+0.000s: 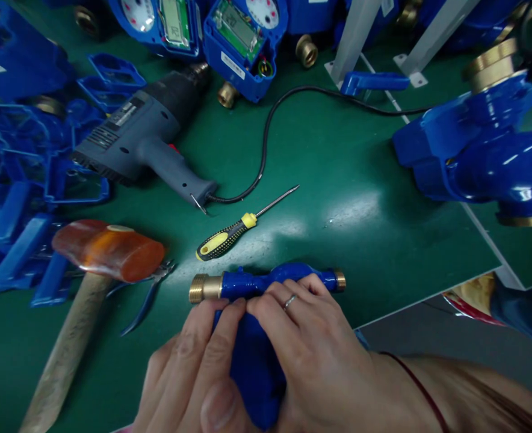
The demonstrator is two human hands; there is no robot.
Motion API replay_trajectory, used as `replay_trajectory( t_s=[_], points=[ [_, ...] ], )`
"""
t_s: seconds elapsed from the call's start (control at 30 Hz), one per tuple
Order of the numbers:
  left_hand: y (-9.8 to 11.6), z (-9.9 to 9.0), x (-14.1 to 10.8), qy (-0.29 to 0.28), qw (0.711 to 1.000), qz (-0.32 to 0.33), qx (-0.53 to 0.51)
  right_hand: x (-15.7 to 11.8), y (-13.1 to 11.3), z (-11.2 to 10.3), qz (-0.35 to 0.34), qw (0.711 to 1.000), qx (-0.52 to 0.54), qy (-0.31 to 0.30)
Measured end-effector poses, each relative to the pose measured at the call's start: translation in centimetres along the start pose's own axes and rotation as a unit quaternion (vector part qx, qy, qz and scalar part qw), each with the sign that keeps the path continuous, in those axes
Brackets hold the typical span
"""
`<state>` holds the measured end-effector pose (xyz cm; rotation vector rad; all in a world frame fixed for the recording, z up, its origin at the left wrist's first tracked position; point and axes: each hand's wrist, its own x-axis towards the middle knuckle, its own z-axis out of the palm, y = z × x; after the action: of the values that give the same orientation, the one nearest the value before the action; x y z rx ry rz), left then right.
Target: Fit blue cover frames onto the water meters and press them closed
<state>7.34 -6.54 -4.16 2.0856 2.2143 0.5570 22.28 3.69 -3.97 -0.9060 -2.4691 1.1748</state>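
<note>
A blue water meter [252, 361] with a brass threaded end on each side of its pipe lies at the front of the green bench. My left hand [194, 367] is closed on its left side, fingertips pressed where the housing meets the pipe. From the right, my right hand [306, 331], with a ring on one finger, wraps over the housing and the pipe. The meter's lower part is partly hidden by both hands. Just beyond it rests a yellow-and-black screwdriver [225, 237], its tip pointing right and away.
A grey heat gun [144, 132] lies at the back left, its black cord running right. A mallet [108, 249] and pliers [146, 297] are at left, near blue plastic frames [26, 156]. Opened meters [241, 45] stand behind; a larger blue meter [478, 144] sits right.
</note>
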Motion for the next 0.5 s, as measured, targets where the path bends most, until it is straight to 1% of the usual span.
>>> replay_trajectory(
  t_s=[0.03,0.07,0.1,0.17,0.2,0.23,0.3,0.33,0.37,0.4,0.43,0.47,0.5],
  points=[
    [0.7,0.1,0.2,0.015,0.999,-0.046,-0.008,0.1,0.0,0.0,0.000,1.000,0.000,-0.005],
    [1.4,0.0,0.6,0.031,0.997,-0.070,-0.018,0.2,0.1,0.0,-0.001,1.000,0.001,-0.009],
    [2.0,-0.1,1.1,0.045,0.995,-0.080,-0.032,0.2,0.1,0.1,0.002,1.000,0.002,-0.010],
    [2.5,-0.4,2.1,0.046,0.990,-0.095,-0.093,0.3,0.0,0.1,0.023,1.000,0.012,0.001],
    [2.4,-0.6,2.5,0.035,0.980,-0.122,-0.153,0.3,-0.1,0.1,0.036,0.999,0.021,0.012],
    [2.1,-0.8,2.7,0.034,0.959,-0.160,-0.230,0.3,-0.1,0.0,0.052,0.998,0.034,0.024],
    [1.0,-0.9,2.4,0.080,0.893,-0.225,-0.381,0.2,-0.4,-0.2,0.082,0.993,0.062,0.054],
    [0.4,-0.7,1.9,0.113,0.869,-0.233,-0.420,0.2,-0.5,-0.4,0.099,0.990,0.074,0.072],
    [-0.2,-0.4,1.3,0.163,0.862,-0.224,-0.424,0.1,-0.7,-0.6,0.123,0.985,0.087,0.087],
    [-0.6,0.0,0.6,0.156,0.881,-0.198,-0.401,0.2,-0.8,-0.8,0.156,0.977,0.104,0.100],
    [-0.9,0.4,-0.1,0.142,0.914,-0.153,-0.349,0.2,-1.0,-0.9,0.191,0.967,0.131,0.106],
    [-1.1,0.8,-0.5,0.134,0.937,-0.133,-0.293,0.3,-1.2,-1.0,0.224,0.953,0.173,0.109],
    [-1.2,1.1,-0.7,0.138,0.955,-0.110,-0.238,0.4,-1.3,-1.0,0.251,0.934,0.231,0.109]
  ],
)
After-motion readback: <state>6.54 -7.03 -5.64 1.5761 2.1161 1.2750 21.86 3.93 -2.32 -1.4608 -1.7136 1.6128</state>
